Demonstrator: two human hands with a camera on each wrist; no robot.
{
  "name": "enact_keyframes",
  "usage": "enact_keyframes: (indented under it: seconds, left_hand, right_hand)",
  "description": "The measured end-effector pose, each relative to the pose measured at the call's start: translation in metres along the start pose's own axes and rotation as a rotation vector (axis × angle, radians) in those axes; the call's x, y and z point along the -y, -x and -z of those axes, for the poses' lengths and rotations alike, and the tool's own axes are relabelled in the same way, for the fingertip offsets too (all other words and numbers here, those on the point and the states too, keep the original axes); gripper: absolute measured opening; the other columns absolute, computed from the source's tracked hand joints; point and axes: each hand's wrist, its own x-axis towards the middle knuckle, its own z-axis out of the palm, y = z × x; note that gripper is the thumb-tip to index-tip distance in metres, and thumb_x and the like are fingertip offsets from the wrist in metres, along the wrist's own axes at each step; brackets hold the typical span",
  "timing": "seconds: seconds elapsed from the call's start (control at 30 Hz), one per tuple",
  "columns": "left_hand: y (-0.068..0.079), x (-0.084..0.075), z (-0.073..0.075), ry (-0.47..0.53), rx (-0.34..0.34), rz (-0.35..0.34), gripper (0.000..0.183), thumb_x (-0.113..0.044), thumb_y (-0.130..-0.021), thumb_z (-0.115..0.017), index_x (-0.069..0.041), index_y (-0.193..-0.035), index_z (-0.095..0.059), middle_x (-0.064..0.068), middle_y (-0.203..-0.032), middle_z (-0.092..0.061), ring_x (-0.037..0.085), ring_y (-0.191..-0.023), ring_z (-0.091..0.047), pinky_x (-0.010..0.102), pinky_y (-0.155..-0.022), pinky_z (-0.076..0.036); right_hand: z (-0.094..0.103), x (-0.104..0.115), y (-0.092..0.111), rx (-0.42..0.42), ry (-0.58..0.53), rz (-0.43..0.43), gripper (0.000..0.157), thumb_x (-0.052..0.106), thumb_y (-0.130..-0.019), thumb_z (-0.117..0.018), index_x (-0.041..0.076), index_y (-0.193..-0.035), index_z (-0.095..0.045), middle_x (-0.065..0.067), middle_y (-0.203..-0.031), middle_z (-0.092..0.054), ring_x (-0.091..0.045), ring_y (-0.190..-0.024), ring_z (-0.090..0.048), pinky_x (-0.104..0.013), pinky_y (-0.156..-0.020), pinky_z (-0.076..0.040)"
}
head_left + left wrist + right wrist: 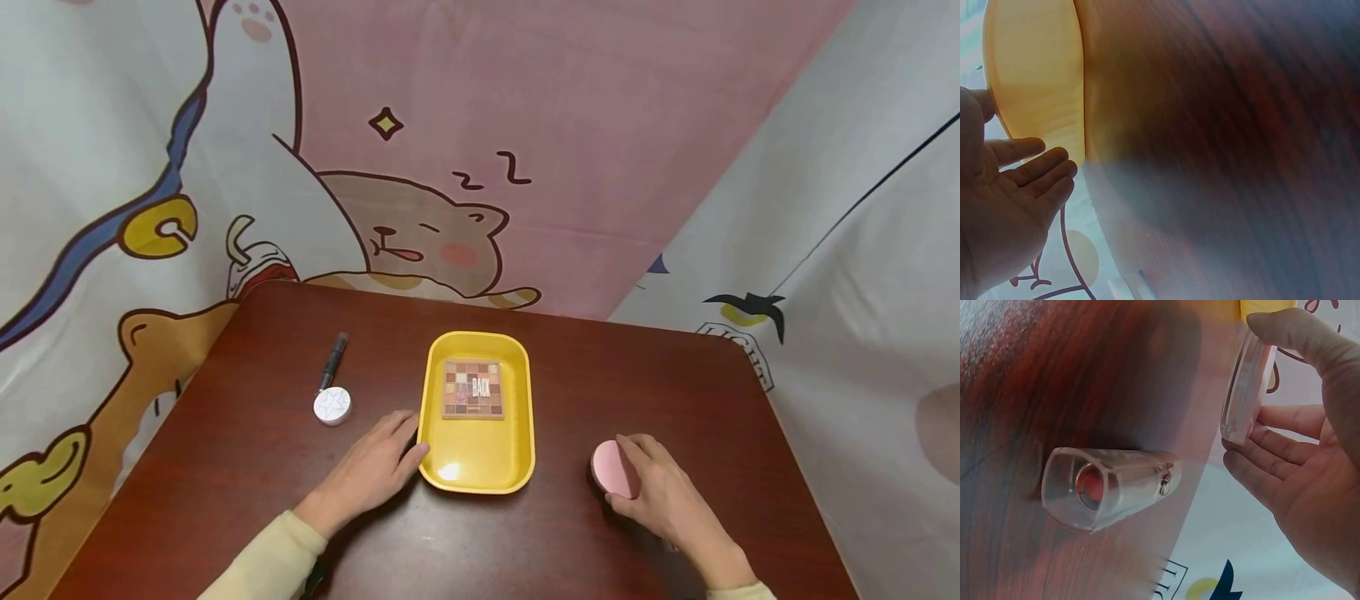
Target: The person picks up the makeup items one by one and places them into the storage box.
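Note:
My right hand (663, 492) pinches a round pink compact (615, 469) by its edge, thumb on one side and fingers on the other. In the right wrist view the compact (1249, 387) is seen edge-on, with a clear rim. Beside my left hand (378, 467) is a yellow tray (480, 482); the thumb rests at its left rim and the relaxed fingers lie along its outer wall. Inside the tray, toward the far end, lies a square eyeshadow palette (472, 389) marked "BACK". Below my right hand, a clear lipstick-like tube (1110, 487) lies on the table.
Left of the tray, a round white case with a star (332, 406) sits beside a slim dark pen-like tube (333, 360). The brown table (600, 367) ends at a cartoon-printed curtain (585, 167) behind and at both sides.

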Motion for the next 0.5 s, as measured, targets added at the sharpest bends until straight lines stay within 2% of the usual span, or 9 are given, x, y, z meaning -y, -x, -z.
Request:
enact_keyframes:
  seconds: [0.2, 0.5]
  left_hand:
    - [-0.0006, -0.0011, 0.0005, 0.004, 0.019, 0.020, 0.053, -0.034, -0.106, -0.058, -0.002, -0.148, -0.054, 0.015, -0.136, -0.060, 0.030, -0.128, -0.057, 0.048, -0.109, -0.047]
    - [-0.0004, -0.0021, 0.0011, 0.013, 0.017, 0.027, 0.053, -0.033, -0.106, -0.059, -0.002, -0.148, -0.054, 0.014, -0.136, -0.061, 0.030, -0.127, -0.058, 0.048, -0.109, -0.047]
  right_hand:
    - [0.0013, -0.0003, -0.0003, 0.005, -0.001, -0.010, 0.079, 0.020, -0.060, -0.094, -0.008, -0.128, -0.064, -0.019, -0.117, -0.062, -0.035, -0.103, -0.064, -0.051, -0.077, -0.059]
    - [0.0077, 0.0051, -0.0054, 0.060, -0.025, -0.068, 0.079, 0.020, -0.067, -0.091, -0.007, -0.134, -0.061, -0.022, -0.125, -0.060, -0.038, -0.109, -0.062, -0.055, -0.083, -0.058]
